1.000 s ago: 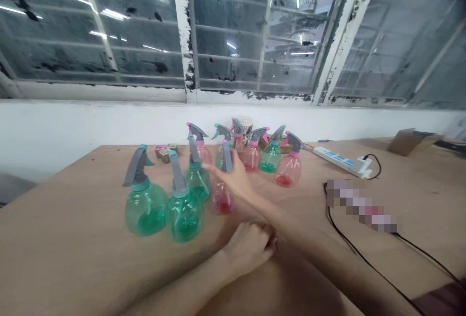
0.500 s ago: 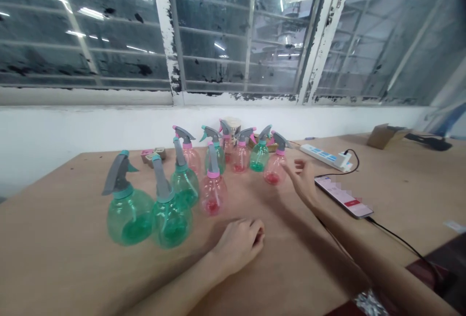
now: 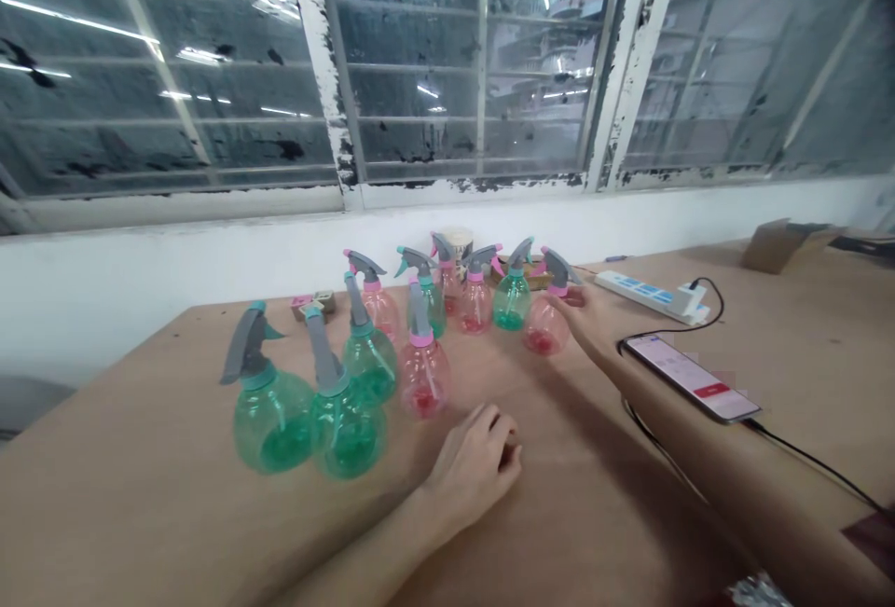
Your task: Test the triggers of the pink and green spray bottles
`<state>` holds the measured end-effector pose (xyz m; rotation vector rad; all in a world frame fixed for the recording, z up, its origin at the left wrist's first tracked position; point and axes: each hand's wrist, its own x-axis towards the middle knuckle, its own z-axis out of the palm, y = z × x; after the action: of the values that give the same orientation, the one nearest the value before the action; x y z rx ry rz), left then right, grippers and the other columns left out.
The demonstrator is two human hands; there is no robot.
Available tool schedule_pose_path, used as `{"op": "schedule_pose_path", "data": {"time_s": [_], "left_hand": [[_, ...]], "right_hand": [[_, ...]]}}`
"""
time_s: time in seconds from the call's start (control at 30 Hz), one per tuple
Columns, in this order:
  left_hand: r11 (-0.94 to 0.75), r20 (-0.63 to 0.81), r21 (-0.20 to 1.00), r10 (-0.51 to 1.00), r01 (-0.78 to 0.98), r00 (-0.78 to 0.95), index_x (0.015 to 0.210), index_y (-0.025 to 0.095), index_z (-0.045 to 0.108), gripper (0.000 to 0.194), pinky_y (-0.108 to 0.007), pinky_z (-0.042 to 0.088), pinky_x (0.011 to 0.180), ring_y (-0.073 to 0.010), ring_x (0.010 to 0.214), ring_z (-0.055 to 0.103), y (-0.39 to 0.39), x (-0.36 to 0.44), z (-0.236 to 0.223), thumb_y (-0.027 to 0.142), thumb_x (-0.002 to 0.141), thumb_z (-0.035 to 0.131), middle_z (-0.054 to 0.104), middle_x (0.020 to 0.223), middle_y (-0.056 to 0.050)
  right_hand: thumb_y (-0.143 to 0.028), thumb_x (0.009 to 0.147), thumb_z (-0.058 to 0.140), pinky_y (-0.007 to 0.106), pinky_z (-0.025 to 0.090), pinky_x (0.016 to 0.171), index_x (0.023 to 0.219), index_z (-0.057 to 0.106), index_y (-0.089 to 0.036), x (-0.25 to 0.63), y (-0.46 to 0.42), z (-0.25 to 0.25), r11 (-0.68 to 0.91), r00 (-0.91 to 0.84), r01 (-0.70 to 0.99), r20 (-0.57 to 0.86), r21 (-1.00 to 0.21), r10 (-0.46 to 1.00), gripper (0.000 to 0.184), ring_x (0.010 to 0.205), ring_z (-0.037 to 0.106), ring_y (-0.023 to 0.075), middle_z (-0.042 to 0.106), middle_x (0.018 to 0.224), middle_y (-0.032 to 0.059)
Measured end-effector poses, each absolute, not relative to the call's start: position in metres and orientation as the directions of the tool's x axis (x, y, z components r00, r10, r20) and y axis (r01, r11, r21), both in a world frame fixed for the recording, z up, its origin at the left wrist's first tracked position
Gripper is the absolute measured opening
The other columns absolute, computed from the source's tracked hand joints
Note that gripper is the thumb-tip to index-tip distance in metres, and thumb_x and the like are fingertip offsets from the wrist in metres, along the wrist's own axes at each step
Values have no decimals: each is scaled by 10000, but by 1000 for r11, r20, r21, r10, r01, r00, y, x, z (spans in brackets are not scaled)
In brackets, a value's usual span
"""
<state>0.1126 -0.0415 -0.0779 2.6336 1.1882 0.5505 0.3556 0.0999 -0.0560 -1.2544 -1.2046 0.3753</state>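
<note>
My right hand (image 3: 577, 307) is at the rightmost pink spray bottle (image 3: 543, 329), thumb on the near side and fingers curled behind its upper body; the bottle stands upright on the table. My left hand (image 3: 479, 458) rests on the tabletop with loosely curled fingers, and I see nothing in it. Just beyond it stands another pink spray bottle (image 3: 423, 379) with a grey trigger head. To the left are green spray bottles, one at the outer end (image 3: 272, 425) and one beside it (image 3: 348, 434). Several more pink and green ones stand behind, each with coloured liquid low inside.
A phone (image 3: 689, 379) with a cable plugged in lies right of my right forearm. Behind it is a white power strip (image 3: 650, 295) with a plug. A cardboard box (image 3: 787, 246) sits far right; small boxes (image 3: 312, 302) are at the back left. A windowed wall borders the table.
My right hand has moved onto the rightmost pink spray bottle, from just beside it. My left hand stays on the table, fingers slightly shifted. The whole view has turned a little.
</note>
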Motion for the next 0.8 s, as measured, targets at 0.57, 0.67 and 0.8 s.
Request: {"op": "schedule_pose_path", "data": {"time_s": [0.57,0.67,0.8], "left_hand": [[-180,308,533,951,827,9,1413,119,289,644,-496,228,1105,-360,1398,159,37,145,-89,407,872,488,168,1519,-228],[-92,279,551,957,830,-79,1419,75,255,647,-502,199,1111,-374,1400,115,48,136,-89,367,883,470,110,1518,-265],[-30,255,551,958,834,-134,1422,67,248,657,-495,208,1107,-386,1396,102,54,123,-88,326,870,494,90,1515,-277]], "right_hand": [[-539,713,578,394,421,747,874,603,-181,371,89,-70,243,353,568,499,-787,792,393,777,560,239,608,825,58],[-550,735,547,383,417,750,899,596,-181,368,87,-71,248,347,566,501,-786,793,407,792,559,236,611,861,66],[-560,752,529,363,413,743,884,600,-190,366,84,-72,262,329,561,502,-785,800,399,777,553,226,610,835,52]]}}
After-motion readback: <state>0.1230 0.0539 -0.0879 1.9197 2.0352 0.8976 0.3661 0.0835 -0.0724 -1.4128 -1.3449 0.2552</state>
